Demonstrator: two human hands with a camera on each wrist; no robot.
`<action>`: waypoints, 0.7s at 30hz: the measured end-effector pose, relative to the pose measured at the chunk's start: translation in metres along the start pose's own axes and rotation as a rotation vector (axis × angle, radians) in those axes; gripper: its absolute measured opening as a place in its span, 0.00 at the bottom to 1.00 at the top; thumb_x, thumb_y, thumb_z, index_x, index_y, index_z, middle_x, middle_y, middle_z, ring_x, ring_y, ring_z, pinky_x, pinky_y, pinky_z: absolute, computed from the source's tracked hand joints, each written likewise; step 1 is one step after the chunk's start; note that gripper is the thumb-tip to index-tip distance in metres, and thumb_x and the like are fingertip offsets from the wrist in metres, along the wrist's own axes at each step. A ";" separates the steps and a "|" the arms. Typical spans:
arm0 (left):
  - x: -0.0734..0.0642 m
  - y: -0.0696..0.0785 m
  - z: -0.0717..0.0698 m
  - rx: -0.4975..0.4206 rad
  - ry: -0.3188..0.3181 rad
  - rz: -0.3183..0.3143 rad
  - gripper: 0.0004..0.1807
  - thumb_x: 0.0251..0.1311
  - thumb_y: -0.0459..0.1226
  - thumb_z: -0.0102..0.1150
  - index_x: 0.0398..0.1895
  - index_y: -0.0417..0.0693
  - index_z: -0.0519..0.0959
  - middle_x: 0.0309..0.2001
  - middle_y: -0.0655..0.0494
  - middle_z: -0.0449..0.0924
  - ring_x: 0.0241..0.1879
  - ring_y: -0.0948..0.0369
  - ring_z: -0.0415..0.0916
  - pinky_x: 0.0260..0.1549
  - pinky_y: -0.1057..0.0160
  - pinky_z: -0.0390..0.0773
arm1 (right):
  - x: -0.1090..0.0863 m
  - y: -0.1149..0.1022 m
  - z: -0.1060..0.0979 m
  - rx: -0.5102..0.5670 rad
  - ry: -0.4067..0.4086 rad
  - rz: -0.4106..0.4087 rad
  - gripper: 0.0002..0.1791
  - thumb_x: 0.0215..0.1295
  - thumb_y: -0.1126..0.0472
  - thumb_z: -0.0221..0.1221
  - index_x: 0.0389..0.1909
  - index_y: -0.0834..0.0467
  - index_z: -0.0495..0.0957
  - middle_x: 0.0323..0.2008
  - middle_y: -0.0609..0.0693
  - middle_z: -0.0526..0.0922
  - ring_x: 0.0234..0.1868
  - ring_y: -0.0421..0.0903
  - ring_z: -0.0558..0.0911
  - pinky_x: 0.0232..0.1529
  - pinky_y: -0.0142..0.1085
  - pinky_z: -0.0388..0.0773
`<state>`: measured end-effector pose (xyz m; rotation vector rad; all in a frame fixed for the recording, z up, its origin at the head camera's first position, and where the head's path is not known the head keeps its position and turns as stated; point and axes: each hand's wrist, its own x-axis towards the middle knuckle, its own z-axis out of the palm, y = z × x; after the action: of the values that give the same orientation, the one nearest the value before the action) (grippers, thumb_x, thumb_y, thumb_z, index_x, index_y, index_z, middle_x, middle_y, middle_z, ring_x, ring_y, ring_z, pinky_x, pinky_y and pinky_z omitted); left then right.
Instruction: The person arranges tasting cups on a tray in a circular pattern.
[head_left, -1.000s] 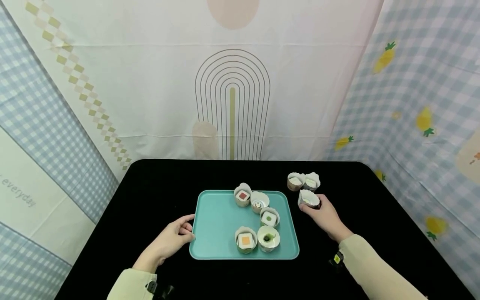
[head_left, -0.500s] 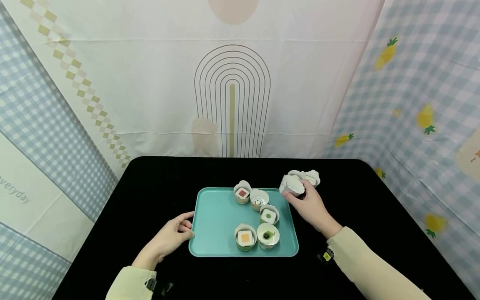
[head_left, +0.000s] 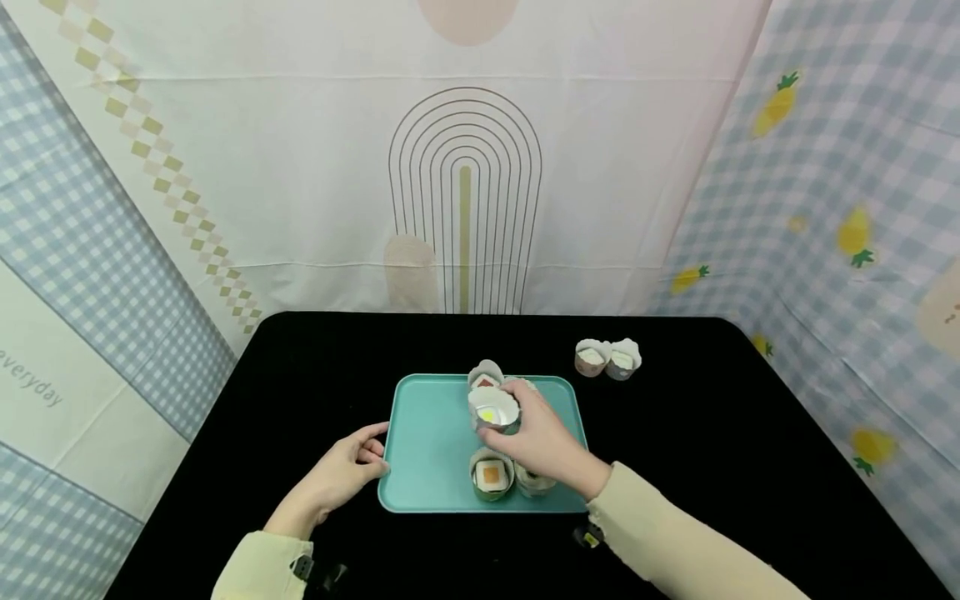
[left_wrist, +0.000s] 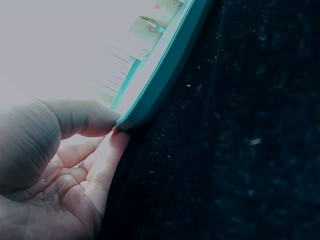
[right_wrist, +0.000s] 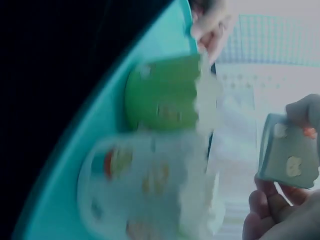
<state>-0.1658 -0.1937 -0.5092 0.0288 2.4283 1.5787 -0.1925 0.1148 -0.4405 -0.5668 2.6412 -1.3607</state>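
My right hand (head_left: 546,437) pinches a scalloped paper baking cup (head_left: 495,400) by its sides, thumb in front and fingers behind, over the turquoise tray (head_left: 423,450). A small yellow-marked piece shows inside that cup; the right wrist view shows its grey printed wall. My left hand (head_left: 339,473) pinches the tray's left rim between thumb and fingers, seen close up in the left wrist view. On the tray stand a cup with an orange-topped white square (head_left: 491,477), a pale cup (head_left: 534,483) and a cup with a red-marked piece (head_left: 485,377). Others are mostly hidden by my right hand.
Two more paper cups (head_left: 591,358) stand side by side on the black table (head_left: 675,400), beyond the tray's back right corner. Printed fabric curtains (head_left: 600,208) rise behind the table and on both sides.
My right hand has lifted the cup from the table near the other two and carried it left over the tray. My left hand has stayed at the tray's left rim.
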 end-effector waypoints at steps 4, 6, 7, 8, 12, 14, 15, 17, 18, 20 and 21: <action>0.000 -0.001 0.000 0.005 -0.001 0.001 0.33 0.60 0.30 0.60 0.70 0.51 0.64 0.41 0.52 0.73 0.40 0.56 0.73 0.42 0.55 0.72 | 0.000 -0.006 0.017 -0.049 -0.007 0.012 0.29 0.59 0.49 0.66 0.58 0.52 0.67 0.46 0.46 0.74 0.42 0.42 0.75 0.42 0.39 0.75; 0.000 -0.001 0.000 0.009 0.002 -0.003 0.33 0.60 0.31 0.60 0.70 0.51 0.65 0.41 0.52 0.73 0.40 0.57 0.73 0.42 0.55 0.72 | -0.001 -0.007 0.023 -0.039 -0.025 0.030 0.30 0.60 0.49 0.66 0.59 0.53 0.66 0.46 0.47 0.74 0.43 0.42 0.75 0.42 0.40 0.75; 0.000 -0.001 0.000 0.009 0.005 -0.007 0.33 0.60 0.31 0.60 0.70 0.51 0.65 0.41 0.52 0.73 0.40 0.56 0.73 0.42 0.55 0.72 | -0.001 -0.006 0.026 -0.039 -0.032 0.042 0.30 0.60 0.49 0.66 0.59 0.53 0.66 0.47 0.47 0.74 0.44 0.43 0.75 0.43 0.40 0.74; 0.001 0.000 0.000 0.008 0.008 -0.010 0.33 0.60 0.31 0.60 0.70 0.51 0.65 0.41 0.52 0.73 0.40 0.57 0.73 0.42 0.55 0.72 | -0.001 -0.006 0.029 -0.040 -0.038 0.042 0.30 0.60 0.49 0.66 0.59 0.53 0.66 0.47 0.47 0.74 0.44 0.43 0.75 0.43 0.41 0.74; 0.001 0.001 0.001 0.011 0.015 -0.021 0.34 0.60 0.30 0.60 0.70 0.50 0.65 0.41 0.52 0.73 0.40 0.57 0.73 0.42 0.55 0.72 | 0.001 -0.004 0.036 -0.082 -0.028 0.048 0.30 0.59 0.48 0.66 0.58 0.53 0.67 0.47 0.46 0.74 0.45 0.44 0.73 0.44 0.43 0.71; 0.001 0.002 0.001 0.012 0.018 -0.025 0.34 0.59 0.30 0.60 0.70 0.49 0.65 0.41 0.52 0.73 0.40 0.57 0.73 0.42 0.55 0.72 | 0.003 -0.004 0.038 -0.109 -0.010 0.042 0.31 0.58 0.47 0.66 0.58 0.52 0.67 0.46 0.45 0.74 0.45 0.44 0.73 0.44 0.43 0.71; 0.001 0.002 0.001 0.014 0.019 -0.025 0.34 0.59 0.30 0.60 0.70 0.49 0.65 0.41 0.52 0.73 0.39 0.57 0.73 0.42 0.55 0.73 | 0.003 -0.004 0.038 -0.114 -0.003 0.039 0.31 0.58 0.47 0.66 0.59 0.53 0.67 0.46 0.45 0.74 0.45 0.44 0.73 0.44 0.43 0.70; 0.001 0.002 0.002 0.012 0.020 -0.029 0.34 0.59 0.30 0.60 0.70 0.49 0.65 0.41 0.52 0.73 0.39 0.57 0.73 0.42 0.55 0.73 | 0.005 -0.005 0.038 -0.116 0.007 0.030 0.33 0.59 0.46 0.65 0.61 0.53 0.67 0.46 0.46 0.75 0.44 0.44 0.73 0.43 0.43 0.71; 0.001 0.002 0.002 0.011 0.019 -0.030 0.34 0.59 0.30 0.60 0.70 0.48 0.65 0.41 0.51 0.73 0.39 0.57 0.73 0.42 0.54 0.73 | 0.005 -0.006 0.038 -0.115 0.011 0.024 0.33 0.59 0.46 0.65 0.62 0.53 0.66 0.47 0.46 0.75 0.44 0.44 0.74 0.42 0.42 0.71; 0.001 0.002 0.002 0.007 0.019 -0.031 0.34 0.59 0.30 0.60 0.70 0.48 0.65 0.41 0.51 0.73 0.39 0.57 0.73 0.42 0.54 0.73 | 0.007 -0.007 0.039 -0.118 0.020 0.013 0.35 0.60 0.46 0.64 0.65 0.54 0.66 0.49 0.47 0.76 0.45 0.44 0.74 0.41 0.41 0.72; 0.001 0.002 0.002 0.007 0.020 -0.031 0.34 0.59 0.30 0.60 0.70 0.48 0.65 0.41 0.51 0.73 0.39 0.57 0.73 0.42 0.55 0.73 | 0.007 -0.008 0.039 -0.118 0.022 0.005 0.35 0.60 0.46 0.64 0.65 0.54 0.66 0.49 0.47 0.76 0.44 0.44 0.74 0.41 0.41 0.73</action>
<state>-0.1668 -0.1905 -0.5082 -0.0228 2.4377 1.5648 -0.1866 0.0786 -0.4568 -0.5610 2.7525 -1.2233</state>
